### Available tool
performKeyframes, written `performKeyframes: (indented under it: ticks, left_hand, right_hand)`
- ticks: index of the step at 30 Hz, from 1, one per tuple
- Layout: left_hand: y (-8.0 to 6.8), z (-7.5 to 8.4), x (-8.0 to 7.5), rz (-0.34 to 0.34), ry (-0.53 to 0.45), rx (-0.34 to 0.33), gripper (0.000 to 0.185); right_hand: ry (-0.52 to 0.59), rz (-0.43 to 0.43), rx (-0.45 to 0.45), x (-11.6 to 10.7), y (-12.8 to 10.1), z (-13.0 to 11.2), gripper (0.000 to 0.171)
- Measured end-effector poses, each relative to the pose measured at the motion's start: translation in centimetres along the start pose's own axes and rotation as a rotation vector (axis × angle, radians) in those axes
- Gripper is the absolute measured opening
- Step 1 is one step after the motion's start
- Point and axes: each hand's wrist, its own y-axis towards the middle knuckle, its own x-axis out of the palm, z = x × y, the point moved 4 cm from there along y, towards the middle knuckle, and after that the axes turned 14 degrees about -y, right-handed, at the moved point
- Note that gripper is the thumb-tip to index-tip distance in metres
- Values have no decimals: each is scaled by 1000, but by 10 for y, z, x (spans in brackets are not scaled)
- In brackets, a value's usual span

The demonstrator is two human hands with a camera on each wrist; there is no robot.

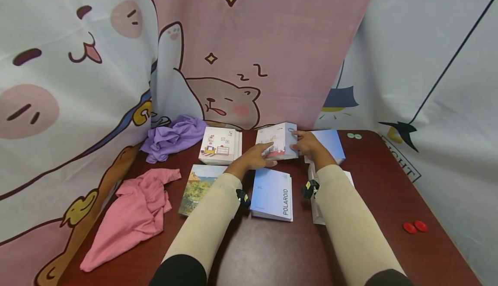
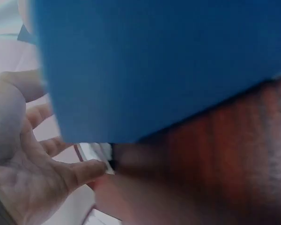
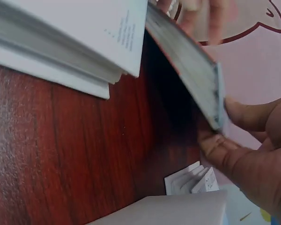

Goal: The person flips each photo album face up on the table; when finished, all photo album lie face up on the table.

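At the far middle of the dark red wooden table, you hold a thick white book with a pale illustrated cover between both hands, its near edge lifted and the cover tilted toward you. Your left hand lies along its near left edge with the fingers stretched out flat, while your right hand pinches its right edge, thumb and fingertips closed on the page block. The book sits beyond the light blue booklet printed POLAROID, which lies flat between your forearms, and just left of a blue-covered book partly hidden by your right hand.

The right wrist view shows what the head view cannot: the raised book seen edge-on, clear of the tabletop, with your right fingertips clamped on its corner and a white book's pages beside it. The left wrist view is mostly filled by a blurred blue cover, with your left palm open below it.

A pink cloth and a purple cloth lie at the table's left.
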Motion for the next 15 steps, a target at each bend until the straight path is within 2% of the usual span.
performKeyframes:
  ticks: [2, 5, 7, 11, 15]
  left_hand:
    - [1, 7, -1, -20, -5, 46, 86]
    - [2, 20, -2, -56, -61, 122, 88]
    - [3, 27, -4, -72, -103, 148, 89]
    - [5, 36, -6, -68, -187, 166, 92]
    - [7, 39, -7, -27, -316, 185, 94]
  right_hand:
    - [87, -1, -16, -1, -2, -1, 77]
    - [219, 6, -48, -4, -4, -4, 77]
    - [294, 12, -68, -7, -6, -7, 76]
    - [405, 28, -96, -13, -11, -14, 68]
    - [447, -9, -139, -12, -15, -20, 57]
